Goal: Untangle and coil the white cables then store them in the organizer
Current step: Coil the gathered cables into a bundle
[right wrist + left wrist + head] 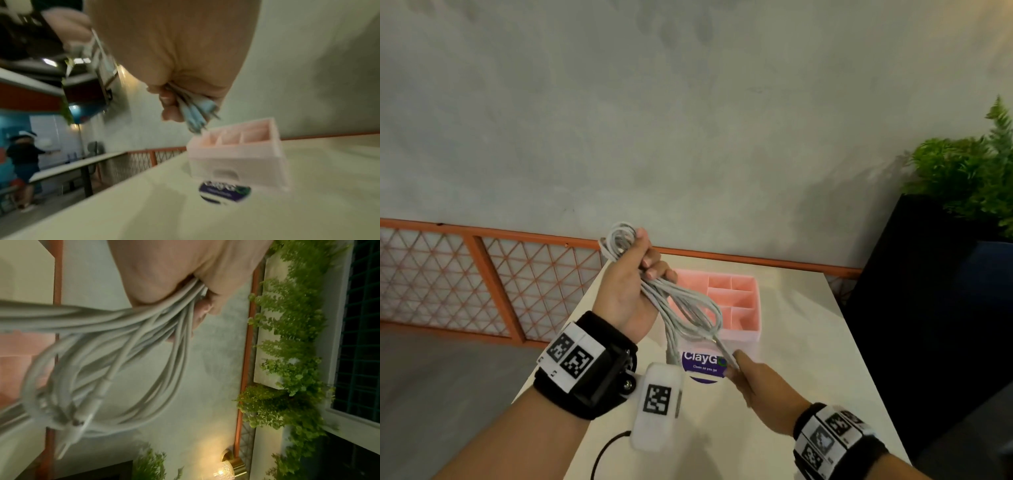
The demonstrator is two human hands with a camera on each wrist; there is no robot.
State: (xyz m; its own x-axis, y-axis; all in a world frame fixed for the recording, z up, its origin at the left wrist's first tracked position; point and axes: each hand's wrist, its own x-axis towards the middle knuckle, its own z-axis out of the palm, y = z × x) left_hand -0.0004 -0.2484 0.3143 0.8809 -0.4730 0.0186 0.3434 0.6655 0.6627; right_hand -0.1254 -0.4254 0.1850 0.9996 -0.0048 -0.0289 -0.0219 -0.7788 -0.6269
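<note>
My left hand (635,274) is raised above the table and grips a bundle of looped white cables (681,305); the loops stick out above my fist and hang down below it. In the left wrist view the cable loops (123,340) run out from under my curled fingers (203,308), with a plug end (82,415) dangling. My right hand (743,373), lower and nearer, pinches the cable ends (197,112), which stretch taut from the bundle. The pink organizer (746,329) with several compartments stands on the white table (808,359) behind the cables; in the right wrist view the organizer (236,154) sits just beyond my fingers.
A round purple sticker (703,368) lies on the table in front of the organizer. A black planter (928,291) with green ferns stands at the right. An orange lattice railing (482,274) runs behind the table. A person (22,162) stands far off at the left.
</note>
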